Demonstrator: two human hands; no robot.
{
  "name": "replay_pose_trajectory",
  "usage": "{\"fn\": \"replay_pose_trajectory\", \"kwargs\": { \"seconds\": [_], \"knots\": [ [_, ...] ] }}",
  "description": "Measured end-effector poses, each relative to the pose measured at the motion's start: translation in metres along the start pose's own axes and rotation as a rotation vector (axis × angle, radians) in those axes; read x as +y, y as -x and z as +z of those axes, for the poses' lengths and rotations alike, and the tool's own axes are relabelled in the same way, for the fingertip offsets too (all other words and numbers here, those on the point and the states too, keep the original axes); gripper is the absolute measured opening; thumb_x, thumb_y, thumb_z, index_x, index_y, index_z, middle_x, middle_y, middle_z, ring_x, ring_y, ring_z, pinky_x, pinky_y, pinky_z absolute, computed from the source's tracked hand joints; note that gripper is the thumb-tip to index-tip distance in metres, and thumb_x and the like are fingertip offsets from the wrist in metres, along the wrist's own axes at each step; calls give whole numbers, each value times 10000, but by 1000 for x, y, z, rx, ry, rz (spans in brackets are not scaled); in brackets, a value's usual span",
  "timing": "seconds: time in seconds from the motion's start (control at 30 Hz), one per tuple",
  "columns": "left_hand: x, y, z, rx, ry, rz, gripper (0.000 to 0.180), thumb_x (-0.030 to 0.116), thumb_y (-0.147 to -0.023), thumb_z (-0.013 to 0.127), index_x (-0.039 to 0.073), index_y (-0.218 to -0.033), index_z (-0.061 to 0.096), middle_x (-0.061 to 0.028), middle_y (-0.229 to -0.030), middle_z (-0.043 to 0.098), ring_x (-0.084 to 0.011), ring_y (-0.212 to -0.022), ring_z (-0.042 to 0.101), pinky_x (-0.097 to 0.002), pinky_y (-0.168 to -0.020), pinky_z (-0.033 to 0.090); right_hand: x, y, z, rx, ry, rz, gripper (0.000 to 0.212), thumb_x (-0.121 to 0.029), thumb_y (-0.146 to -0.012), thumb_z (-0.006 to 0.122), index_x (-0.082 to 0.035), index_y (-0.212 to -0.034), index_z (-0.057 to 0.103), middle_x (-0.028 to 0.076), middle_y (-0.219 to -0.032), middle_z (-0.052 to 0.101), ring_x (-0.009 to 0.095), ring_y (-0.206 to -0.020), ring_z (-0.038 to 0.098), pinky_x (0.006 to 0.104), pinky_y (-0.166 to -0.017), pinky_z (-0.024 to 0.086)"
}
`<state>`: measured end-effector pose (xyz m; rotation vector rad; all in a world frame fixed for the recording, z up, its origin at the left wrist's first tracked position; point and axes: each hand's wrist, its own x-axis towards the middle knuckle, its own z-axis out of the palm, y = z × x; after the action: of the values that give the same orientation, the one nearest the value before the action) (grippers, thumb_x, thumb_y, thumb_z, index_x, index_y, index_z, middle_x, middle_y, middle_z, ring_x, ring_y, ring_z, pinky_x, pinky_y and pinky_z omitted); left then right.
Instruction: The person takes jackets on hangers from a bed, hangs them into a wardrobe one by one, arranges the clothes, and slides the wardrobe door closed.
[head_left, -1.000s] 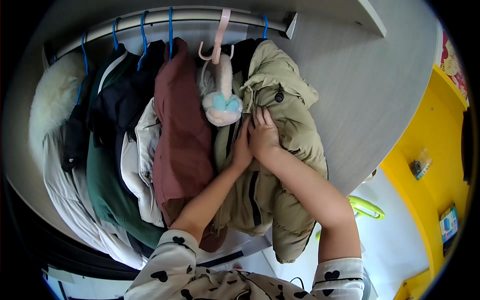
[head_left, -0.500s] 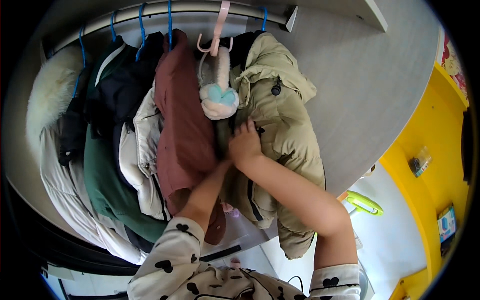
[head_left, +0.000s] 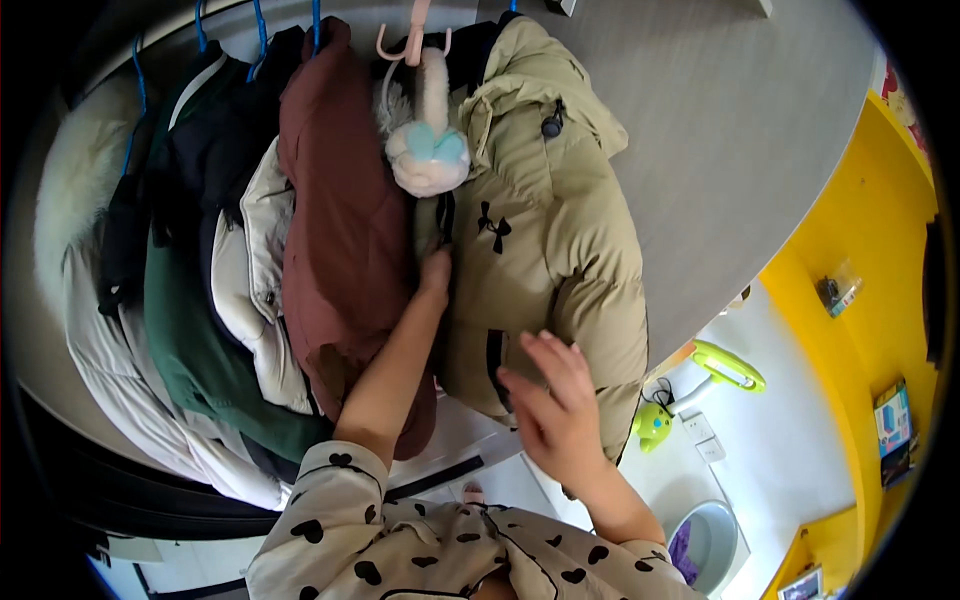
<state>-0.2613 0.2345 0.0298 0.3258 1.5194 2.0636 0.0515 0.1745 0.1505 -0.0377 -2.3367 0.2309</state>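
Observation:
A khaki hooded puffer jacket [head_left: 540, 250] hangs at the right end of a row of clothes, with a dark emblem on its chest. My left hand [head_left: 436, 270] reaches between it and a maroon coat [head_left: 335, 220], closed at the jacket's dark-trimmed front edge; its fingertips are partly hidden. In front of the jacket's lower part, by the black-trimmed pocket [head_left: 497, 362], my right hand [head_left: 560, 405] is open with fingers apart, holding nothing. Fluffy white-and-mint earmuffs [head_left: 428, 158] hang above my left hand from a pink hook [head_left: 415, 42].
To the left hang a white-and-black jacket [head_left: 265, 260], a dark green garment [head_left: 190, 340] and a pale coat with a fur-trimmed hood [head_left: 85, 180]. A grey panel [head_left: 740, 150] stands at right. Beyond it are a green lamp [head_left: 728, 367], a bucket [head_left: 712, 550] and yellow shelving [head_left: 850, 235].
My right hand has come away from the jacket's front edge, down and to the right, and opened. My left hand now shows at that edge. The view has shifted, placing the clothes higher.

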Motion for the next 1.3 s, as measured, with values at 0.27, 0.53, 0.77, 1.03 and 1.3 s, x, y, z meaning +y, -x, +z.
{"fn": "replay_pose_trajectory", "kwargs": {
  "seconds": [0.27,0.53,0.77,1.03,1.3],
  "knots": [
    [8,124,6,-204,-665,1059,654,318,-929,563,94,-1480,293,-174,-1548,213,-338,-1411,238,-373,-1137,228,-7,34,-17,421,234,137,500,54,-702,641,-21,-1193,585,242,-1328,484,424,-1207,457,479,-1046,332],
    [3,107,-22,-514,-672,738,756,304,-845,700,128,-1473,317,-217,-1508,281,-367,-1378,306,-395,-1107,295,17,84,-60,-170,-503,976,839,-259,-681,851,7,-1329,390,220,-1215,582,299,-1130,580,373,-947,446],
    [8,113,-35,-560,-553,542,658,189,-871,643,87,-1453,354,-173,-1473,360,-293,-1347,363,-344,-1081,325,-37,17,49,-64,-286,729,747,-319,-751,777,22,-1215,301,276,-1107,557,437,-1020,581,453,-841,488],
    [23,156,-66,-218,42,422,510,255,-982,451,40,-1435,355,-135,-1407,441,-224,-1284,425,-299,-1066,321,28,-13,166,-20,-408,374,805,-214,-873,632,-31,-1489,147,270,-1435,265,416,-1341,300,404,-1006,400],
    [-34,140,-28,-4,-235,560,561,345,-1022,337,21,-1471,243,-192,-1520,240,-306,-1409,217,-373,-1143,175,59,-34,143,-197,-429,463,618,-153,-871,565,-64,-1433,325,261,-1329,448,429,-1179,485,422,-947,437]
  ]
}}
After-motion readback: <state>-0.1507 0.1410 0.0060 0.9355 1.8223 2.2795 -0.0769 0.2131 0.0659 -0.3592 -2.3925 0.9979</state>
